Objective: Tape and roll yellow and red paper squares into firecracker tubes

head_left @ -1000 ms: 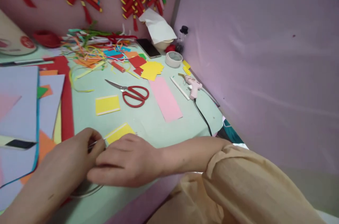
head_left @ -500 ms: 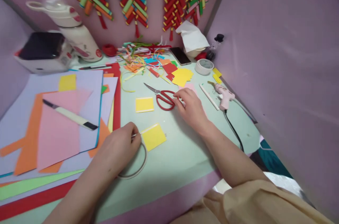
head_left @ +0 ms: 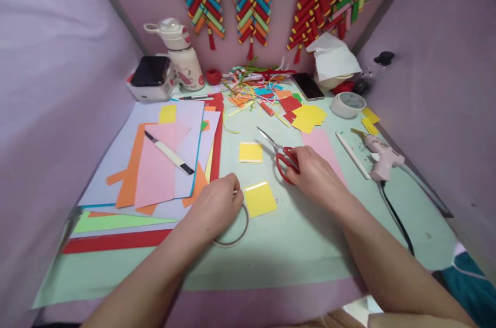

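My left hand (head_left: 217, 206) is closed in a pinch on the free end of a thin roll of double-sided tape (head_left: 236, 235) that lies on the pale green mat, right beside a yellow paper square (head_left: 260, 199) with a white tape strip along its top edge. My right hand (head_left: 312, 173) is closed around the red handles of the scissors (head_left: 279, 155), whose blades point up and left. A second yellow square (head_left: 250, 152) lies just left of the blades. A pink paper strip (head_left: 323, 144) lies under and beyond my right hand.
A stack of coloured paper sheets (head_left: 155, 162) with a utility knife (head_left: 169, 152) on it fills the left. A glue gun (head_left: 382, 155) with its black cord, a white stick (head_left: 352, 148), a tape roll (head_left: 346, 104), a phone (head_left: 308, 86), paper scraps and a water bottle (head_left: 182, 57) stand further back.
My right hand left the tape by my left hand, reached over to the scissors and closed on their handles. My left hand kept its pinch on the tape. The view swung left.
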Action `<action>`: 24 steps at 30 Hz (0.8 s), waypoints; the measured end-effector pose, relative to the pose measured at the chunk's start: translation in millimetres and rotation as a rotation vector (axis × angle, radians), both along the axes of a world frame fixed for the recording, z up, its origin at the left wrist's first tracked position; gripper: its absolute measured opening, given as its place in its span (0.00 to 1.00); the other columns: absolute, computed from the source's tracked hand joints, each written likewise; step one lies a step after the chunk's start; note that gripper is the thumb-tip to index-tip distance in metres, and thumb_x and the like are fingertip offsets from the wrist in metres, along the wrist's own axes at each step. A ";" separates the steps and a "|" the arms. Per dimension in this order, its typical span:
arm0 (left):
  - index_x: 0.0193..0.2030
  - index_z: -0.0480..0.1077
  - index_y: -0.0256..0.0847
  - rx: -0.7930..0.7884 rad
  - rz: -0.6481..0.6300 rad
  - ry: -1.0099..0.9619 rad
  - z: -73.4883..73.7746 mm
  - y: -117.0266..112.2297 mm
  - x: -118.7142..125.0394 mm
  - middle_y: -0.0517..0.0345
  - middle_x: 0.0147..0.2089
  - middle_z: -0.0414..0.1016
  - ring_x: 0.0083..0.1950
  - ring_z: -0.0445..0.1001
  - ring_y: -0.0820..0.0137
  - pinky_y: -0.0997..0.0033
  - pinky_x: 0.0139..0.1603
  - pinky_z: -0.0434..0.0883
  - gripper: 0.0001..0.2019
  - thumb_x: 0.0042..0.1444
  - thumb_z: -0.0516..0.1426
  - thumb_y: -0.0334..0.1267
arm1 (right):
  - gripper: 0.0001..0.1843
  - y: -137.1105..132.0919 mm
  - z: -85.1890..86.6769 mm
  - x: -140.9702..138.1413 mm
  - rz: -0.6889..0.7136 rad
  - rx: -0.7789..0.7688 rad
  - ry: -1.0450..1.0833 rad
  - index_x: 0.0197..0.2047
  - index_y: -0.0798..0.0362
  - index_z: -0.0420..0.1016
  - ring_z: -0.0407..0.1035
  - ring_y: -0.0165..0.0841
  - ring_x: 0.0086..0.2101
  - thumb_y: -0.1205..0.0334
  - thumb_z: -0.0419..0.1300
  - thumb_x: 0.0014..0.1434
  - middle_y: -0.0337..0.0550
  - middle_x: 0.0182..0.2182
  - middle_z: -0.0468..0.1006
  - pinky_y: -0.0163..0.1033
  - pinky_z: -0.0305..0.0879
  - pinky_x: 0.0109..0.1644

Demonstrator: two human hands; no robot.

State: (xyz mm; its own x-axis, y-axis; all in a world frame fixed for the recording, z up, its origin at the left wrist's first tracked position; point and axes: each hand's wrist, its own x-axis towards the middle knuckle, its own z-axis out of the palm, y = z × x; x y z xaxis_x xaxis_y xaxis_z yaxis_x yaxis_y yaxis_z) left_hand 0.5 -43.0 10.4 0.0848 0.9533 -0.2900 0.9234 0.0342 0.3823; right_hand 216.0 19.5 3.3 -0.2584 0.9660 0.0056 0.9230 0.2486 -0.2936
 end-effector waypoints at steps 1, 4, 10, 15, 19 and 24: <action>0.32 0.63 0.42 0.001 0.006 -0.006 0.4 -0.6 0.1 0.55 0.31 0.73 0.33 0.71 0.65 0.70 0.29 0.59 0.06 0.56 0.47 0.36 | 0.14 -4.3 0.2 3.0 0.029 -0.027 0.047 0.46 0.56 0.68 0.70 0.34 0.33 0.66 0.56 0.55 0.49 0.38 0.76 0.35 0.58 0.32; 0.31 0.63 0.42 0.004 0.036 -0.013 2.7 -0.6 0.8 0.56 0.31 0.73 0.32 0.71 0.66 0.70 0.29 0.59 0.06 0.56 0.47 0.35 | 0.17 -13.7 -3.2 10.0 0.137 -0.079 0.186 0.50 0.53 0.65 0.72 0.32 0.30 0.61 0.56 0.56 0.44 0.35 0.77 0.34 0.61 0.31; 0.31 0.63 0.42 0.007 0.136 -0.006 4.9 4.2 -0.8 0.56 0.29 0.72 0.31 0.70 0.67 0.71 0.28 0.57 0.07 0.56 0.46 0.35 | 0.18 -25.7 -8.4 18.7 0.348 -0.030 0.227 0.49 0.51 0.63 0.71 0.36 0.41 0.56 0.57 0.56 0.48 0.43 0.74 0.38 0.66 0.40; 0.31 0.63 0.42 -0.027 0.171 -0.001 3.5 6.8 -2.0 0.56 0.30 0.72 0.31 0.69 0.67 0.71 0.28 0.56 0.06 0.56 0.47 0.36 | 0.14 -30.3 -6.5 21.5 0.447 -0.007 0.077 0.47 0.51 0.66 0.69 0.39 0.42 0.59 0.57 0.57 0.48 0.42 0.73 0.43 0.66 0.41; 0.31 0.63 0.43 -0.049 0.175 0.004 3.6 9.3 -1.1 0.57 0.30 0.72 0.31 0.69 0.67 0.71 0.28 0.55 0.06 0.57 0.47 0.36 | 0.10 -31.0 -6.4 19.4 0.478 0.053 0.052 0.45 0.51 0.69 0.69 0.40 0.40 0.60 0.53 0.61 0.48 0.40 0.74 0.44 0.66 0.40; 0.31 0.62 0.43 -0.064 0.169 0.006 3.2 9.7 -1.3 0.57 0.30 0.71 0.31 0.68 0.67 0.70 0.28 0.54 0.07 0.57 0.46 0.36 | 0.10 -31.7 -8.4 16.3 0.489 0.074 0.065 0.44 0.52 0.70 0.69 0.40 0.40 0.59 0.51 0.62 0.49 0.38 0.74 0.43 0.67 0.39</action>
State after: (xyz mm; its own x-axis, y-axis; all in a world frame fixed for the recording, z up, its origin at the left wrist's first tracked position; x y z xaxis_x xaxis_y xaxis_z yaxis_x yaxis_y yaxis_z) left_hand -0.8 -33.3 13.6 -0.0770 0.9335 -0.3501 0.9047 0.2130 0.3690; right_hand 232.3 -12.2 -5.1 -0.6777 0.7284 0.1004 0.6738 0.6699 -0.3119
